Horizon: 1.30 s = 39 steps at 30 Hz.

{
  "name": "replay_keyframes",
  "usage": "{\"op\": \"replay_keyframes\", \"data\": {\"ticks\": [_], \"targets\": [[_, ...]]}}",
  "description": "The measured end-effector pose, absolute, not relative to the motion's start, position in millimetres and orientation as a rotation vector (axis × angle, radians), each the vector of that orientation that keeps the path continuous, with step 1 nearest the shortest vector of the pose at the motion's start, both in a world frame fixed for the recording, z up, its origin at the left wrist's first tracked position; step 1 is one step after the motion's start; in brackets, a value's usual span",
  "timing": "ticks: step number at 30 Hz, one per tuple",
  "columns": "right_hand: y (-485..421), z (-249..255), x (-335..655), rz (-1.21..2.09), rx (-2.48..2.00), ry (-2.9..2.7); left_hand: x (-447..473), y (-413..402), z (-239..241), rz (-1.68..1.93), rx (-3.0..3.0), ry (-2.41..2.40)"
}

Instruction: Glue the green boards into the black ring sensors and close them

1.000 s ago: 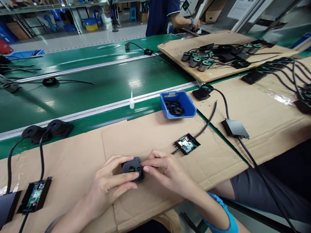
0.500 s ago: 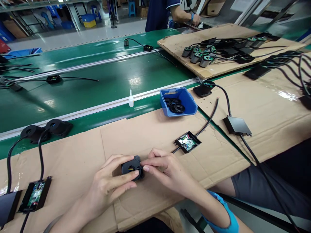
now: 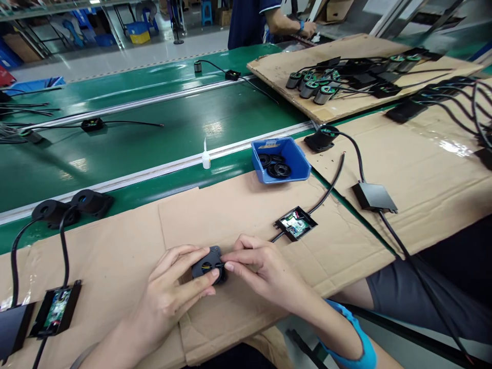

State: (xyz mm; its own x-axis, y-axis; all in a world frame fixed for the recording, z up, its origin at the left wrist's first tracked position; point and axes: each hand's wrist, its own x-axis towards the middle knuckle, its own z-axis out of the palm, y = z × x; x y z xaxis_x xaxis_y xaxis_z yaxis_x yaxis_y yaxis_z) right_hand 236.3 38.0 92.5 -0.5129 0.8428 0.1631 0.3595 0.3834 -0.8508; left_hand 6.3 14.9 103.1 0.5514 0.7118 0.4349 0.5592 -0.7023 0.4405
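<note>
My left hand (image 3: 175, 287) is closed around a round black plastic housing (image 3: 207, 265), fingers on its far side and thumb on its near edge. Yellowish wires show through a hole in the housing's top. At its right side, my right hand (image 3: 255, 264) pinches a black cable where it enters the housing; the fingertips cover most of that spot. Beyond the right hand, a black cable (image 3: 277, 237) runs to an open black box with a circuit board (image 3: 295, 224), which lies on the cardboard (image 3: 230, 210).
A blue bin (image 3: 280, 174) of black rings stands behind the open box, and a small white bottle (image 3: 206, 159) by the green conveyor (image 3: 154, 138). Two black housings (image 3: 92, 202) sit at left, cabled to boxes. Motor-like cylinders (image 3: 309, 88) lie on a board at back right, near another person's hand (image 3: 307, 29).
Both hands keep nearly the same hold on the housing and cable. On the conveyor at left, a small black box with its cables has shifted a little to the right.
</note>
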Motion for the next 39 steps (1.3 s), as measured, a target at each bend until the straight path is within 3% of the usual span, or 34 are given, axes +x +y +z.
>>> {"op": "replay_keyframes", "data": {"ticks": [21, 27, 31, 39], "targets": [[45.6, 87.9, 239.2, 0.985, -1.025, -2.129, 17.3, 7.6, 90.3, 0.790, 2.783, 1.121], [22.6, 94.9, 237.3, 0.563, -1.138, -1.932, 9.1, 10.1, 86.1, 0.662, 2.710, 1.097], [-4.3, 89.3, 229.9, 0.622, -1.058, -1.959, 10.9, 7.8, 82.4, 0.849, 2.677, 1.164], [-4.3, 90.4, 215.6, 0.175, -0.953, -2.159, 22.2, -10.2, 78.1, 1.033, 2.910, 1.298]]}}
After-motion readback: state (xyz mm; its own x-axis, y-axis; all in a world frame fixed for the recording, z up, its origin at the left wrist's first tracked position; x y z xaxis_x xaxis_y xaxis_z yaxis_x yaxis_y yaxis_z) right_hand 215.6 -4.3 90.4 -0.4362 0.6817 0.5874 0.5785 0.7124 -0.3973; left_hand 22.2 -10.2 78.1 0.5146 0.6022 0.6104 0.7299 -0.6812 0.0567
